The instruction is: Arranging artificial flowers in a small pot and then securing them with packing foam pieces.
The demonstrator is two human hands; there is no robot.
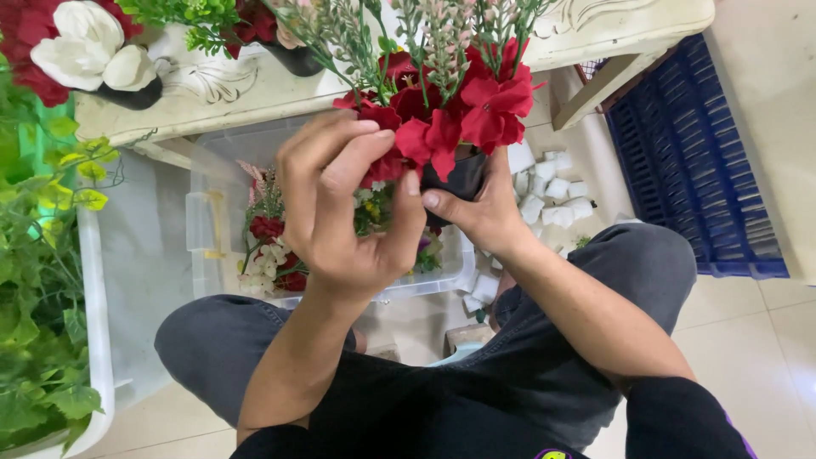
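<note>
Below, I see a pale tiled floor, a blue crate far right, and a clear tub of flowers. My right hand grips the black pot to steady it; my left hand pinches the red flowers, curled closed.

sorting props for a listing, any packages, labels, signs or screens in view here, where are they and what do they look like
No labels, signs or screens show.
Clear plastic storage box: on the floor under the hands, rectangular, holding artificial flowers.
Blue slatted crate: far right, on the floor.
</note>
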